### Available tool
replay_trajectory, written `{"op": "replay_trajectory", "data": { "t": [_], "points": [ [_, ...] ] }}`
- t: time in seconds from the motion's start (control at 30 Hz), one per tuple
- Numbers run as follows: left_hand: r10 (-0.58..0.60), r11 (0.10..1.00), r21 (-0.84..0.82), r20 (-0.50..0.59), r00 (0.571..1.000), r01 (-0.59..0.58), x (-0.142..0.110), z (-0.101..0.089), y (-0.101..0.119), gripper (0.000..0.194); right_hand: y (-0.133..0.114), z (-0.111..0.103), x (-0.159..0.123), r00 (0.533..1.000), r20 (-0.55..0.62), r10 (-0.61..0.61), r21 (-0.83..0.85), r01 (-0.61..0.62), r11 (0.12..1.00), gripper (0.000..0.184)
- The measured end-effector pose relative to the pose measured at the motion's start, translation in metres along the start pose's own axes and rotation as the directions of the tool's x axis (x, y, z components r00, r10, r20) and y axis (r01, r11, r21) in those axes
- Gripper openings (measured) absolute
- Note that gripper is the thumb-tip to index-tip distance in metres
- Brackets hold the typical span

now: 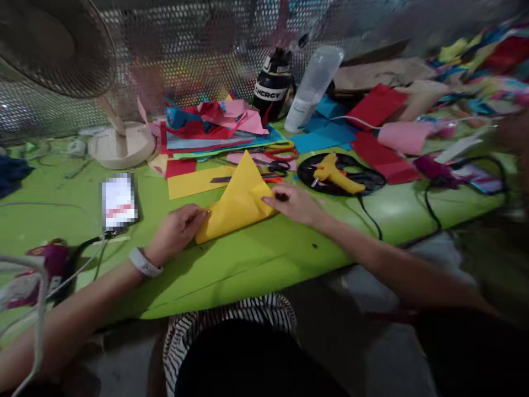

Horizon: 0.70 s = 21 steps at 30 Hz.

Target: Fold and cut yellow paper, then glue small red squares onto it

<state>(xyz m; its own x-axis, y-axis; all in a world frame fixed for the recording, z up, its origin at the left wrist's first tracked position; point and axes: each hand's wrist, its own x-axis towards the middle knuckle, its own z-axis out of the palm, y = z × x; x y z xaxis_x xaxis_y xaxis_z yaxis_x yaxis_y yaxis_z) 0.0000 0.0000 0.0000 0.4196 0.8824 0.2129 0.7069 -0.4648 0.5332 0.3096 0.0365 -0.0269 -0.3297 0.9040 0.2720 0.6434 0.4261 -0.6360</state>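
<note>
Left hand (184,226), right hand (291,203): fingers pinching folded yellow paper sheet (242,201) at opposite ends, sheet between them. Craft knife (221,179) beyond fingers, partly hidden by sheet. Phone screen (119,203) pixelated.

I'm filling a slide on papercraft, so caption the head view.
Two hands hold a folded yellow sheet over a green table, a yellow glue gun nearby.

Yellow paper (243,197), folded (seemingly diagonally), peak pointing away, on green tabletop (248,270)
</note>
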Motion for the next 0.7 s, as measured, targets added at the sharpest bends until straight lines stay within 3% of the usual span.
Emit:
{"op": "replay_trajectory", "data": {
  "t": [0.17, 0.33, 0.4, 0.43, 0.5, 0.6, 0.7],
  "points": [
    [0.062, 0.983, 0.171, 0.028, 0.998, -0.066, 0.008, 0.005, 0.0, 0.035, 0.002, -0.002, 0.001, 0.994, 0.019, 0.104, -0.041, -0.103, 0.994, 0.036],
    [0.031, 0.947, 0.316, 0.064, 0.997, -0.049, 0.014, 0.002, -0.007, 0.032, -0.001, -0.001, 0.006, 0.982, 0.031, 0.188, -0.109, -0.183, 0.977, 0.034],
    [0.032, 0.929, 0.369, 0.011, 0.999, -0.034, 0.012, -0.002, -0.003, 0.033, -0.003, 0.001, 0.006, 0.979, 0.015, 0.205, -0.141, -0.201, 0.969, 0.033],
    [0.062, 0.914, 0.404, -0.032, 0.998, -0.044, 0.01, -0.004, 0.001, 0.035, -0.004, 0.002, 0.006, 0.977, 0.015, 0.211, -0.152, -0.206, 0.967, 0.033],
    [0.231, 0.851, 0.502, -0.102, 0.967, -0.151, 0.002, -0.004, 0.013, 0.034, -0.006, 0.003, 0.006, 0.975, 0.021, 0.222, -0.169, -0.215, 0.962, 0.031],
    [0.466, 0.742, 0.497, 0.098, 0.879, -0.449, -0.012, 0.007, 0.031, 0.048, -0.007, 0.003, 0.007, 0.972, 0.017, 0.235, -0.189, -0.227, 0.955, 0.028],
    [0.454, 0.74, 0.442, 0.227, 0.862, -0.507, -0.021, 0.024, 0.036, 0.08, -0.007, 0.003, 0.008, 0.976, 0.009, 0.219, -0.186, -0.214, 0.959, 0.028]
  ]
}}
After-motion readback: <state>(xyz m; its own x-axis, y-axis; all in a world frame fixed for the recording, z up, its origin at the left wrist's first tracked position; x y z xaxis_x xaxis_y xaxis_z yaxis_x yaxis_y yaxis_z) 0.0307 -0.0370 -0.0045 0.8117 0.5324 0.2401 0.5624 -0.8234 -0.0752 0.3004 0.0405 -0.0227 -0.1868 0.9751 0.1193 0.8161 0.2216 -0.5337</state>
